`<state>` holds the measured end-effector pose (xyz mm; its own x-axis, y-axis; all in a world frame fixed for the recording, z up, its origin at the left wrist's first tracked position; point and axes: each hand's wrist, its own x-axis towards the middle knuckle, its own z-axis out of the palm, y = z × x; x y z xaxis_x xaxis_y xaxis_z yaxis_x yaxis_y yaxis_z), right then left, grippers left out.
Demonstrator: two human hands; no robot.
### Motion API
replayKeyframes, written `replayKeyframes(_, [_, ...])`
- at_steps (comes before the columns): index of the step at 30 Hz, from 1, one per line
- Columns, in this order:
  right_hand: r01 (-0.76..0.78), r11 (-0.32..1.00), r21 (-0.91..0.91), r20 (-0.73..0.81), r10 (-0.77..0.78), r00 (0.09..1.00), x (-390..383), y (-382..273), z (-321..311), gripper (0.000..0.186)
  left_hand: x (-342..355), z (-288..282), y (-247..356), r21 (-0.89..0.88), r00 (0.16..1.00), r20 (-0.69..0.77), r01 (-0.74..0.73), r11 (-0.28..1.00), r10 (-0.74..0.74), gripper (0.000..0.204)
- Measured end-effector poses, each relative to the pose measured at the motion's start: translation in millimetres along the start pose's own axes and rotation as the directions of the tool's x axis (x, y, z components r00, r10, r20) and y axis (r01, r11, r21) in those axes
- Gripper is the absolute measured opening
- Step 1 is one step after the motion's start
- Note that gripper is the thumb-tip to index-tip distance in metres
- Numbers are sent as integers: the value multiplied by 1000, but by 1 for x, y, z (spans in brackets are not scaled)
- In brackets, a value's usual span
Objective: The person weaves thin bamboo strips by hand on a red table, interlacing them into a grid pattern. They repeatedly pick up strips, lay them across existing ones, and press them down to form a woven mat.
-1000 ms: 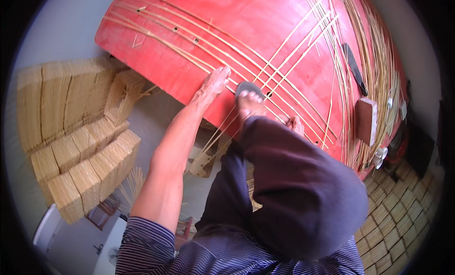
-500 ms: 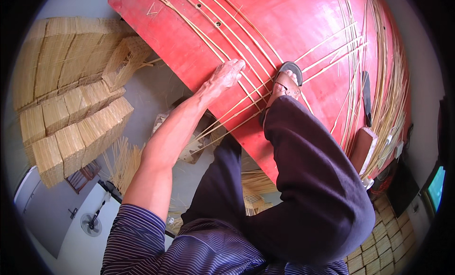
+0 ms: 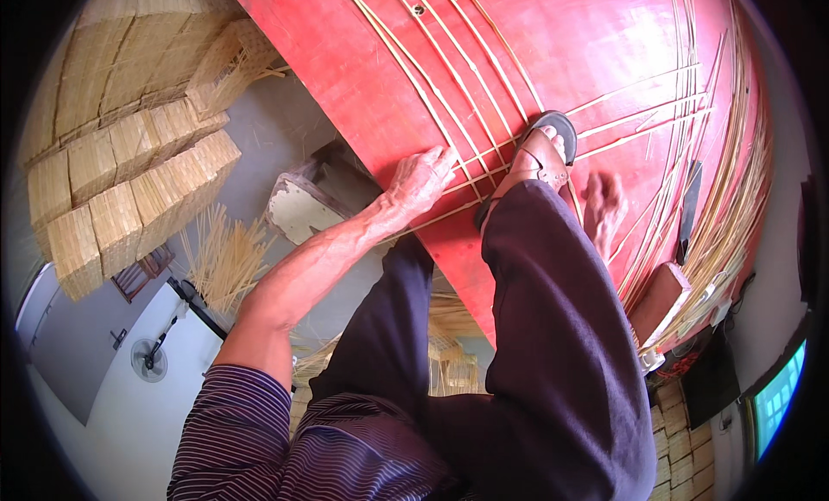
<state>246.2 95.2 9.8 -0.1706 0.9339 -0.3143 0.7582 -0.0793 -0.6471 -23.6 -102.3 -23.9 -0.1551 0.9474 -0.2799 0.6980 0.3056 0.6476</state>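
Long pale bamboo strips (image 3: 471,65) lie across a red board (image 3: 345,95), crossed by other strips (image 3: 639,95) in a loose open grid. My left hand (image 3: 421,183) is at the near left side of the crossing, its fingertips pinched on a bamboo strip. A sandalled foot (image 3: 544,151) of mine stands on the strips and presses them to the board. To the right of the foot, partly behind my raised leg, my right hand (image 3: 604,209) is over the board. It is smeared by motion, and its fingers do not show clearly.
A long dark blade (image 3: 689,209) and a reddish block (image 3: 661,301) lie at the right by a thick bundle of strips (image 3: 734,190). Stacked woven bamboo pieces (image 3: 142,190) stand on the left. A worn pale stool (image 3: 298,209) is beside the board's left edge.
My left hand has slid down along the strips toward the crossing. My right hand has come into view right of the foot. The view has shifted slightly.
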Motion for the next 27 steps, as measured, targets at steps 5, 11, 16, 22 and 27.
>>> replayKeyframes(5, [257, 965, -48, 115, -250, 961, 75, -17, 8, 27, 5, 7, 0, -94, 999, -35, -36, 995, 33, 19])
replayKeyframes(11, [261, 965, 4, 283, -251, 926, 94, -12, 32, 29, 1, 9, -4, -131, 999, -25, -30, 991, 27, 14])
replayKeyframes(16, [233, 972, 40, 265, -235, 935, 93, -6, 34, 30, 1, 15, -8, -83, 994, -70, -91, 992, 85, 15])
replayKeyframes(22, [289, 957, 23, 63, -290, 955, 71, -8, 28, 21, -12, 12, 21, -37, 995, -90, 30, 999, -34, 19])
replayKeyframes(27, [144, 989, 9, 71, -145, 987, 63, 0, 31, 15, -22, 32, 35, -30, 983, -130, 128, 991, -131, 16])
